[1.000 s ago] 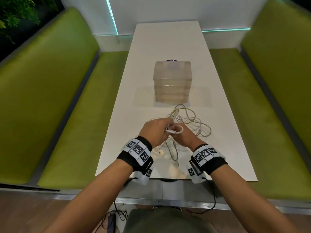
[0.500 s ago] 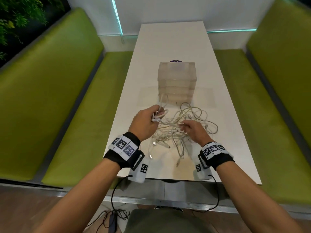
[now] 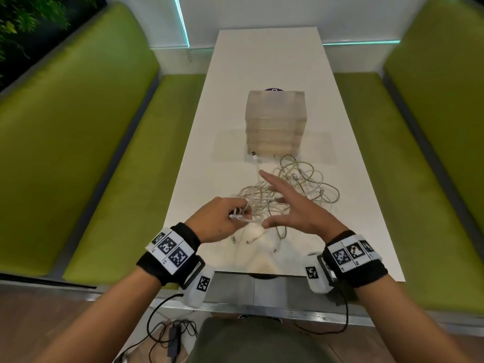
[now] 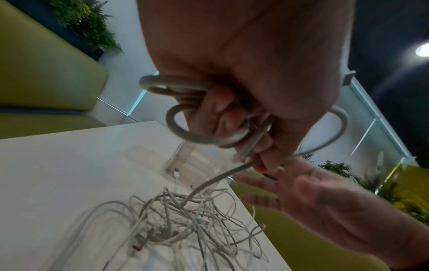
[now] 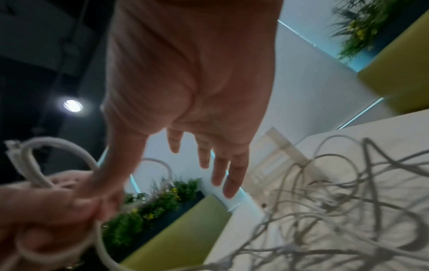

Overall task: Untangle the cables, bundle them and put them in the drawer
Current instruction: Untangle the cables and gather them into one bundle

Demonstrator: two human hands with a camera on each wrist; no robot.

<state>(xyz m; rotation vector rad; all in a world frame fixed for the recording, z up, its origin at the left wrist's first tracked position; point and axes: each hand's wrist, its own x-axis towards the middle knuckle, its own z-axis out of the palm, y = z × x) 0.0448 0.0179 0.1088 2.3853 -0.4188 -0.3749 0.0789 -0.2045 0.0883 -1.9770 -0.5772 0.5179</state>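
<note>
Step in hand: I judge I am early in the untangling, winding the first cable into a coil while the rest is unsorted.
Left hand: my left hand has its fingers curled round a few small loops of thick off-white cable, a plug end poking out beside the knuckles.
Right hand: my right hand is spread wide, fingers straight, holding nothing, hovering just beside the left and above the near edge of the heap.
Cables: the tangled heap of thin white charging cables lies on the white worktop under and beyond my right hand; one strand runs from my left fist down into it.
Drawer: the translucent plastic stacked drawer unit stands just past the heap, beyond both hands; its drawers look closed.
Next move: I reckon the right hand should take the trailing strand, draw it free of the knot without dragging the others, and feed another loop to the left.
</note>
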